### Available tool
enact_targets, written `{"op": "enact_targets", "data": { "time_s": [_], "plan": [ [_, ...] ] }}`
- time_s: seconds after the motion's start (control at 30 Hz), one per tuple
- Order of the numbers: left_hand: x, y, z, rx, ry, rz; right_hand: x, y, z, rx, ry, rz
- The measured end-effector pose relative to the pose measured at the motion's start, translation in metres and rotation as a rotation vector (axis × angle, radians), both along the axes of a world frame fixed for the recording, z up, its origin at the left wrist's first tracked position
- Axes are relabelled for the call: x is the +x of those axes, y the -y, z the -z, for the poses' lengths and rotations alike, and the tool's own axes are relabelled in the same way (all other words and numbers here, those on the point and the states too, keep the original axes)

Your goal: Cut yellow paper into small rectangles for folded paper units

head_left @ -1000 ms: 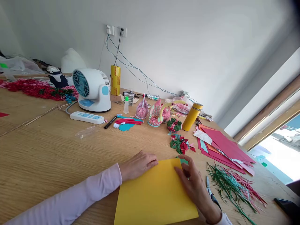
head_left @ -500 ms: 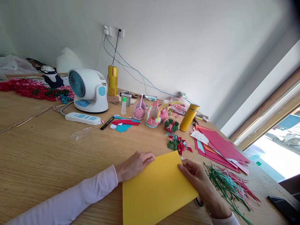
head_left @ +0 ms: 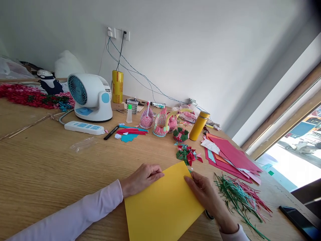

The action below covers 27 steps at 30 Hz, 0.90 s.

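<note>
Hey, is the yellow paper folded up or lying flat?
Lying flat: the yellow paper shows one smooth face on the table, left hand and right hand touching its far edge. Cannot tell if doubled.

A plain white wall [head_left: 200, 50] rises behind a broad wooden table [head_left: 45, 160] with pale grain. A double socket [head_left: 117, 33] sits high on the wall, above the table's far edge. At right, a wood-framed window [head_left: 293, 150] lets in bright daylight, and a street shows outside it
</note>
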State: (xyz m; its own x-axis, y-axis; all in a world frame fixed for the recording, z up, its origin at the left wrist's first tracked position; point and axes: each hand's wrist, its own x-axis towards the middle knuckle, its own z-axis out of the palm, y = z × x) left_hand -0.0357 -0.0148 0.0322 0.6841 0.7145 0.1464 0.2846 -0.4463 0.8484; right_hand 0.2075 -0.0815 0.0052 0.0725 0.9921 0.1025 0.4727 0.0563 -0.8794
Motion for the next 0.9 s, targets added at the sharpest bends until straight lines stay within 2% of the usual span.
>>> {"op": "enact_targets", "data": {
  "time_s": [0.17,0.43,0.53,0.67,0.9],
  "plan": [
    [0.002,-0.001,0.005,-0.017,0.004,-0.013,0.000,0.002,-0.006,0.020,0.018,0.010],
    [-0.003,-0.007,0.015,-0.006,0.159,-0.219,-0.017,0.011,-0.036,-0.023,-0.526,0.127],
    [-0.003,-0.002,0.021,-0.017,0.201,-0.312,-0.035,0.013,-0.034,-0.082,-0.731,0.030],
    [-0.001,0.005,0.027,-0.035,0.230,-0.383,-0.058,0.014,-0.022,-0.138,-0.825,-0.097],
    [0.001,0.005,0.033,-0.057,0.259,-0.395,-0.063,0.010,-0.013,-0.114,-0.845,-0.042]
  ]
}}
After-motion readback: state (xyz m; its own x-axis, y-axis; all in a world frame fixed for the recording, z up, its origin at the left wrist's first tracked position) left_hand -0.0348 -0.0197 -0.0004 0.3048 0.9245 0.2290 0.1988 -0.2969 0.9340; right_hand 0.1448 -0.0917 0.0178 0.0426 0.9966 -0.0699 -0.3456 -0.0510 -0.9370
